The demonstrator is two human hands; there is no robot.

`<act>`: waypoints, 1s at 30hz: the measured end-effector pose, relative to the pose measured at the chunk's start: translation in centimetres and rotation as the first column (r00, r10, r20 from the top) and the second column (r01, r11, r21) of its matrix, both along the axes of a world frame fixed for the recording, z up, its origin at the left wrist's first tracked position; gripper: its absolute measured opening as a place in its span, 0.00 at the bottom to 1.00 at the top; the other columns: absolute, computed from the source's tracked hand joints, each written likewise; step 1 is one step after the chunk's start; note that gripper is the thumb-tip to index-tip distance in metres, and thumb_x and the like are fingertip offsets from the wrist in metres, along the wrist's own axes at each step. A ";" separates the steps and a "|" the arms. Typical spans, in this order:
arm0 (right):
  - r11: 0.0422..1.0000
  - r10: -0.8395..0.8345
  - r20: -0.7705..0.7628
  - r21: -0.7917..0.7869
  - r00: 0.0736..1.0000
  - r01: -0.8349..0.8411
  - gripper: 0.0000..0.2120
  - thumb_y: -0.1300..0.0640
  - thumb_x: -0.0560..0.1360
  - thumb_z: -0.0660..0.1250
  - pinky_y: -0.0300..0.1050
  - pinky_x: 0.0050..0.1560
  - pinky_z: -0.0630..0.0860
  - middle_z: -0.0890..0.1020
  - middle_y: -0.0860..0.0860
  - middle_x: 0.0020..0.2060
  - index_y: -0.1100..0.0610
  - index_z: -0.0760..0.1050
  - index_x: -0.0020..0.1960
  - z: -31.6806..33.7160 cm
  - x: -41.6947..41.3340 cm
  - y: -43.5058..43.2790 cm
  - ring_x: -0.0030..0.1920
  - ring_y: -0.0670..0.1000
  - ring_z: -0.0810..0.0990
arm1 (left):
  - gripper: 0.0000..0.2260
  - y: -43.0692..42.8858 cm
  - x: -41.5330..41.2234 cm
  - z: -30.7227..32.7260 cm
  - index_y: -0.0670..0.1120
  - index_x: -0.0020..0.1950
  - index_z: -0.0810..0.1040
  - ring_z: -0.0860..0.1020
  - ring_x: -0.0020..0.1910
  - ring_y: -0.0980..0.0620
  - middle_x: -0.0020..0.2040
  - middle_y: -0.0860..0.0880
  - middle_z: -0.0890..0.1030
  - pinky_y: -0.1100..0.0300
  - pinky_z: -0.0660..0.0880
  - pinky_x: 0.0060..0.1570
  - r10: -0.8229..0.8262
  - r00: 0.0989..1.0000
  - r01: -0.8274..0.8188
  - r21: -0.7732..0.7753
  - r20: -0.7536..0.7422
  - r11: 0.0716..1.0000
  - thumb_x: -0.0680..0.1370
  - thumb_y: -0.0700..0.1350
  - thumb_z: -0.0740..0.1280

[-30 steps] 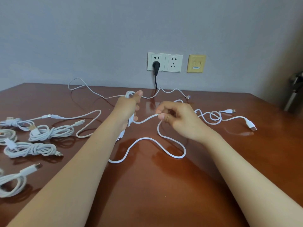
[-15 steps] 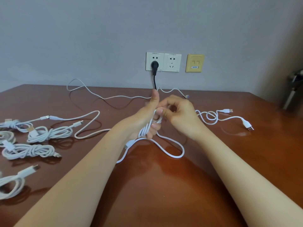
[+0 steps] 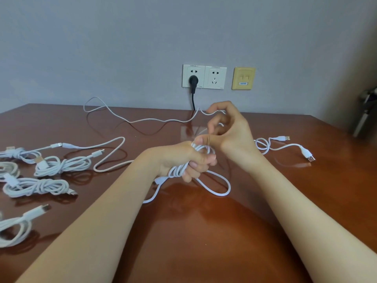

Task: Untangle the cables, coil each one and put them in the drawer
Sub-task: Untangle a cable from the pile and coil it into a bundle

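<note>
One white cable (image 3: 176,170), thin, smooth, is looping at table (image 3: 204,242) centre | left hand (image 3: 179,158) is gripping its coils | right hand (image 3: 230,133) is pinching one strand

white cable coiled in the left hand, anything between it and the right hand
Nothing visible. The left hand grips the coiled white cable, and the right hand pinches its top loop. No drawer shows in this view.

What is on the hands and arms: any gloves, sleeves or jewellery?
Nothing worn shows. The left hand and right hand are bare: no gloves, rings or watch. The left forearm and right forearm are bare too, no sleeve in view.
</note>
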State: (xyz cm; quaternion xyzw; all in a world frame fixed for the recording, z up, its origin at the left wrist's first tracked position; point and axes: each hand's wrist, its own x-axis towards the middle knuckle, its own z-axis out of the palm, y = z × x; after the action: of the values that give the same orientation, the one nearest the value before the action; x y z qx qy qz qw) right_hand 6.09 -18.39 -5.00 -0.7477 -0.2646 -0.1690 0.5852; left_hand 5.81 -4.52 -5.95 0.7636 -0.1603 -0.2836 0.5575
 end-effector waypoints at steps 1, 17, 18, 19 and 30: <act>1.000 -0.011 -0.004 0.002 1.000 0.011 0.22 0.69 0.62 0.76 0.34 0.29 0.69 0.71 0.48 0.29 0.50 0.70 0.44 0.0 0.0 -0.1 0.24 0.44 0.66 | 0.10 -0.1 0.2 -0.2 0.44 0.41 0.68 0.60 0.18 0.61 0.21 0.55 0.63 0.70 0.57 0.18 -0.013 1.000 0.013 -0.041 -0.017 0.999 0.81 0.45 0.57; 0.992 -0.076 -0.021 -0.100 0.997 0.073 0.13 0.55 0.77 0.65 0.35 0.30 0.60 0.65 0.43 0.19 0.53 0.76 0.34 -1.1 1.6 -1.1 0.25 0.42 0.60 | 0.15 1.1 0.6 0.9 0.44 0.39 0.70 0.59 0.18 0.60 0.22 0.53 0.61 0.71 0.58 0.17 0.162 0.974 -0.223 -0.524 -0.160 0.822 0.78 0.52 0.55; 0.988 -0.081 -0.012 -0.132 0.997 0.078 0.11 0.56 0.77 0.64 0.33 0.30 0.60 0.67 0.42 0.18 0.54 0.76 0.36 -1.3 1.6 -0.9 0.25 0.42 0.62 | 0.15 1.1 0.7 0.9 0.44 0.40 0.70 0.59 0.18 0.60 0.22 0.53 0.61 0.71 0.58 0.17 0.211 0.965 -0.263 -0.533 -0.158 0.805 0.80 0.52 0.54; 0.983 -0.090 0.000 -0.162 0.996 0.089 0.10 0.57 0.77 0.64 0.31 0.30 0.60 0.67 0.42 0.19 0.53 0.76 0.37 -1.4 1.6 -0.7 0.25 0.42 0.63 | 0.16 1.1 0.8 0.8 0.44 0.41 0.70 0.59 0.18 0.59 0.21 0.53 0.61 0.71 0.58 0.18 0.263 0.954 -0.299 -0.537 -0.144 0.789 0.81 0.52 0.53; 0.884 -0.116 0.037 -0.451 0.993 0.121 0.17 0.50 0.80 0.55 0.35 0.35 0.66 0.72 0.43 0.20 0.51 0.76 0.38 -2.6 1.3 0.2 0.28 0.42 0.71 | 0.14 1.1 1.2 0.9 0.46 0.41 0.70 0.59 0.18 0.59 0.21 0.53 0.62 0.71 0.56 0.20 0.475 0.848 -0.493 -0.679 -0.234 0.544 0.82 0.51 0.54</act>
State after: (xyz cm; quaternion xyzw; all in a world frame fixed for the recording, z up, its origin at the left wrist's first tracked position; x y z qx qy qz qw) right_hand 7.43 -18.19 -7.63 -0.8773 -0.2532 -0.1416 0.3823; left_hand 6.98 -3.37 -5.05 0.4946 -0.0349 -0.0417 0.8674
